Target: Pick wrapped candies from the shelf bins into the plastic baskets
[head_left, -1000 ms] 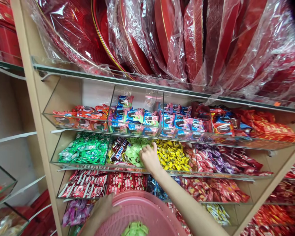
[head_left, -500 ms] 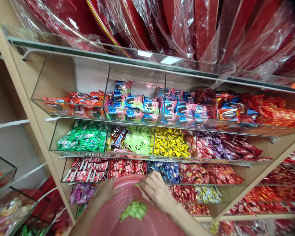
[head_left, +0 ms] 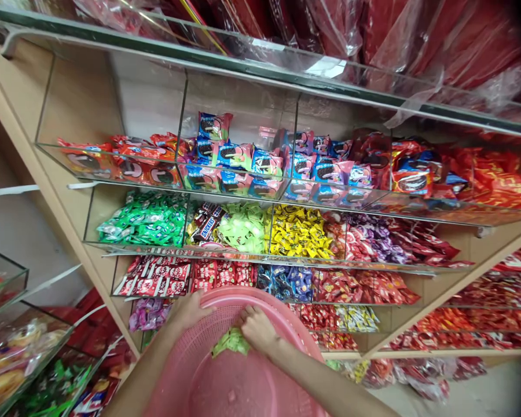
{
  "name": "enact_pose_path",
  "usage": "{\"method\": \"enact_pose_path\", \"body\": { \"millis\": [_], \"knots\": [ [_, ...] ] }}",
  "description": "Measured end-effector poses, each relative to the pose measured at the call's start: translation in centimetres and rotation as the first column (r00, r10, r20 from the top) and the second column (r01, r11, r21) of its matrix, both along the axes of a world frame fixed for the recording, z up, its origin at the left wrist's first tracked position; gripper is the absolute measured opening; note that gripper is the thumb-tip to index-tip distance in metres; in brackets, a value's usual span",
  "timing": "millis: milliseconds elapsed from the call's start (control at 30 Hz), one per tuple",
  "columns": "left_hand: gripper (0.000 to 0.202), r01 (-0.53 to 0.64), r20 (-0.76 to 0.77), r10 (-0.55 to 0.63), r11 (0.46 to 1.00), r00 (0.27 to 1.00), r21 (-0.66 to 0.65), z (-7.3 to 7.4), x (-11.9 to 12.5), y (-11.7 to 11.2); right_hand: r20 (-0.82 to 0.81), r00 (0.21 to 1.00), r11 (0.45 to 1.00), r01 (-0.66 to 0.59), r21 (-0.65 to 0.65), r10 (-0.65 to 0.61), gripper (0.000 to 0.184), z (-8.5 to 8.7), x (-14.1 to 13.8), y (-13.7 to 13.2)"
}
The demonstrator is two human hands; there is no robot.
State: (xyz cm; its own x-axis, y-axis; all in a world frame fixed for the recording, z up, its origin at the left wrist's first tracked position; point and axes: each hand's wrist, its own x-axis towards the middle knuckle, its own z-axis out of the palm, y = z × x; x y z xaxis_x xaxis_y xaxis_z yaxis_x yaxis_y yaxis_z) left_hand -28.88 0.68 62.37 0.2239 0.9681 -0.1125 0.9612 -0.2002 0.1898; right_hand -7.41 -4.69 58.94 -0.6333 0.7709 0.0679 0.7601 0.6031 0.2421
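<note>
My left hand (head_left: 190, 313) grips the far rim of a pink plastic basket (head_left: 212, 376) held in front of a candy shelf. My right hand (head_left: 257, 328) is inside the basket with its fingers curled, resting on a small heap of light green candies (head_left: 229, 341). Straight above, on the second glass shelf, lies a bin of the same light green candies (head_left: 243, 229), between Snickers bars (head_left: 204, 227) and yellow candies (head_left: 299, 233).
Glass shelves (head_left: 260, 260) in a wooden frame hold several rows of wrapped sweets: Oreo packs on top, KitKat and red packets lower down. Red trays wrapped in plastic stand on the top shelf. More glass bins (head_left: 8, 330) are at the left.
My right hand left the light green candy bin, came down into the basket and now rests on the green heap there. The view tilted downward.
</note>
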Motion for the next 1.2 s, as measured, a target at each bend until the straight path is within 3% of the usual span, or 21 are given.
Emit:
{"method": "enact_pose_path", "body": {
  "millis": [300,400,467,533,700,800,867,1033,1200],
  "knots": [
    [0.057,-0.028,0.008,0.028,1.000,1.000,-0.012,0.0,0.1,-0.1,0.000,1.000,0.999,0.020,-0.040,-0.020,0.011,-1.9,-0.2,-0.1],
    [0.058,-0.020,0.008,0.021,1.000,1.000,-0.006,-0.3,0.0,-0.1,-0.008,0.999,0.999,0.031,-0.012,-0.031,0.009,-1.4,-0.4,-0.3],
    [0.058,-0.012,0.021,0.012,1.000,1.000,0.010,-0.7,-0.1,0.0,-0.063,0.998,0.999,0.020,0.047,-0.017,0.008,0.1,-0.7,-0.4],
    [0.055,-0.013,0.032,0.012,1.000,0.999,0.020,-0.9,-0.1,0.1,-0.150,0.988,0.990,-0.005,0.144,0.027,0.011,2.8,-0.9,-0.5],
    [0.054,-0.012,0.034,0.012,1.000,0.999,-0.007,-0.8,-0.2,0.1,-0.332,0.933,0.913,0.009,0.407,0.139,0.024,12.6,-0.3,0.4],
    [0.058,-0.023,0.035,0.023,1.000,0.999,-0.009,-0.6,-0.2,0.0,-0.336,0.941,0.873,0.121,0.473,0.052,0.023,17.8,0.8,2.2],
    [0.059,-0.027,0.038,0.027,1.000,0.999,-0.004,-0.6,-0.1,-0.1,-0.286,0.957,0.845,0.186,0.501,-0.041,0.020,20.0,1.4,3.9],
    [0.053,-0.037,0.043,0.036,0.999,0.998,0.017,-0.7,0.0,-0.2,-0.068,0.986,0.861,0.165,0.481,-0.151,0.019,21.8,0.6,7.5],
    [0.051,-0.020,0.040,0.019,1.000,0.999,0.009,-0.3,0.0,-0.5,-0.097,0.938,0.840,0.341,0.421,-0.332,0.036,21.7,-1.2,9.5]
  ]
}}
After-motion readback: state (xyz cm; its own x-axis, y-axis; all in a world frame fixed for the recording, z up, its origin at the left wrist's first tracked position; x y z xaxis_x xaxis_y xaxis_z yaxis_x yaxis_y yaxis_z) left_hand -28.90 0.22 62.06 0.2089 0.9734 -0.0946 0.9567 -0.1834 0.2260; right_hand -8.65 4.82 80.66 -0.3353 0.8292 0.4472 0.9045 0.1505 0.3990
